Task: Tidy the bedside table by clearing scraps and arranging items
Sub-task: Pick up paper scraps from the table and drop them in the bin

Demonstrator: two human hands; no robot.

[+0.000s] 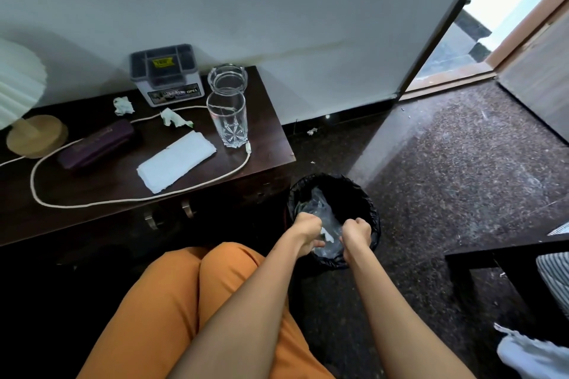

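Both bare forearms reach forward and down from the lower edge of the view, running almost parallel and close together. The left hand (308, 232) is curled into a loose fist, knuckles up, fingers bent under. The right hand (357, 235) is curled the same way, just beside it, not touching.

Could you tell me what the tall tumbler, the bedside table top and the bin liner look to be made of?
The tall tumbler looks like clear cut glass: you see through it, and a star pattern shows at its base. The bedside table top seems dark-stained wood or veneer with a slight sheen, though laminate is possible. The bin liner looks like thin black plastic film, crinkled and glossy over the rim.
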